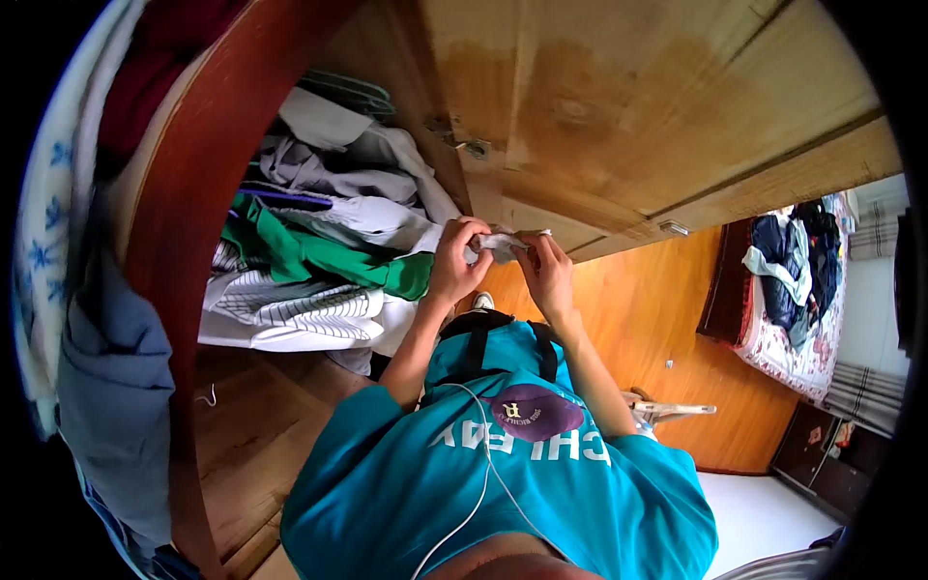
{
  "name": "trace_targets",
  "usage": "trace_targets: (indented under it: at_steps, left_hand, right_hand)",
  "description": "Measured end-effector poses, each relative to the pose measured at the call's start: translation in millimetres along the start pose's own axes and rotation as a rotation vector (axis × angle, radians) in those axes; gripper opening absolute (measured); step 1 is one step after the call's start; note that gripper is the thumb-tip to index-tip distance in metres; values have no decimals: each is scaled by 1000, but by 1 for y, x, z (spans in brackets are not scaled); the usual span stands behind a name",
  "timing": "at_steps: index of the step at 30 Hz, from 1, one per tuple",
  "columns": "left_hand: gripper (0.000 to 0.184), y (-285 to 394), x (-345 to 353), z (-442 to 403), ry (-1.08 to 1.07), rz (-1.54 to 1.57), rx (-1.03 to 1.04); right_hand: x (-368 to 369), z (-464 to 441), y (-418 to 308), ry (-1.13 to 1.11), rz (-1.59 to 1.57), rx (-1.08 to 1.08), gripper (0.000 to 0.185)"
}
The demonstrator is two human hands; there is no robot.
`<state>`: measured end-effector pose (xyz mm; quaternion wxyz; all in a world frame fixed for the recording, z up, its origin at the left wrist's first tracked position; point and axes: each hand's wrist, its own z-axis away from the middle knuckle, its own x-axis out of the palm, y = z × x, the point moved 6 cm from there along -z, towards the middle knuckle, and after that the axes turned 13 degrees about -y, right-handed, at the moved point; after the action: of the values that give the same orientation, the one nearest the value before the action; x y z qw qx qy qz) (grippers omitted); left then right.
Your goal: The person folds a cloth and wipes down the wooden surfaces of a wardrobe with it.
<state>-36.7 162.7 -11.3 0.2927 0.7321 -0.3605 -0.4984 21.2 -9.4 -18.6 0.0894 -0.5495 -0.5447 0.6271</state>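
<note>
Between my two hands stretches a small crumpled greyish-white cloth [499,249], whose exact kind I cannot make out. My left hand [458,263] pinches its left end, while the fingers of my right hand [545,275] are closed on the right end. Both hands are held out in front of my teal shirt [406,483], close to the open wooden wardrobe door [599,116]. Left of my left hand, inside the wardrobe, are a green garment [290,246], a striped garment [290,300] and grey and white clothes.
A red-brown wardrobe frame [184,184] rises on the left, with a blue-grey garment [116,396] hanging outside it. The door carries a metal latch [474,149]. Across the wooden floor [628,329] stands a bed [807,362] with piled dark clothes [807,261].
</note>
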Motion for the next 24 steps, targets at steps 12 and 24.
trace_targets:
  at_steps: [12, 24]
  left_hand:
    - [23, 1, -25, -19, 220, 144, -158]
    - [22, 26, -41, -68, 491, -291, 230]
  right_hand:
    - [-8, -30, -56, 129, 40, -33, 20]
    - [-9, -94, -80, 412, 405, -425, 27]
